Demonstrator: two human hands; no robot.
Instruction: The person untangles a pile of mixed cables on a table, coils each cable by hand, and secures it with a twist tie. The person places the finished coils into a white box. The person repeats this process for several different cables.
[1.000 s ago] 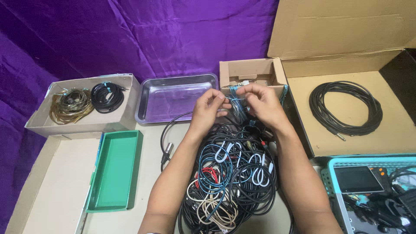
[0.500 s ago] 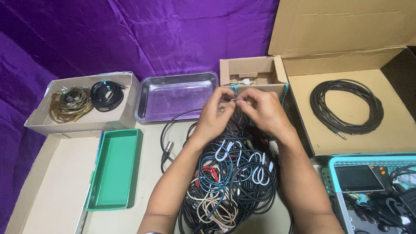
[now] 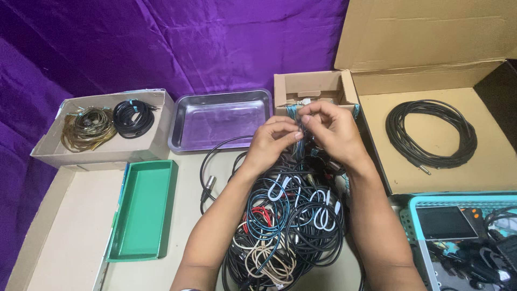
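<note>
A tangled pile of cables [image 3: 288, 226], black, white, red and cream, lies on the table in front of me. My left hand [image 3: 272, 143] and my right hand [image 3: 334, 132] are raised together over the far end of the pile, both pinching a thin teal cable [image 3: 295, 113] between their fingertips. The teal cable loops up just in front of a small open cardboard box [image 3: 309, 86]. My hands hide where it joins the pile.
A steel tray [image 3: 221, 118] sits left of the small box. A cardboard tray [image 3: 105, 148] holds two coiled cables. A green plastic tray [image 3: 142, 207] lies at left. A large open box [image 3: 484, 172] with a black coiled cable [image 3: 431, 134] is right; a teal basket [image 3: 463, 242] lower right.
Both hands have stayed over the far end of the pile, shifting slightly left and up while working the teal cable between the fingers.
</note>
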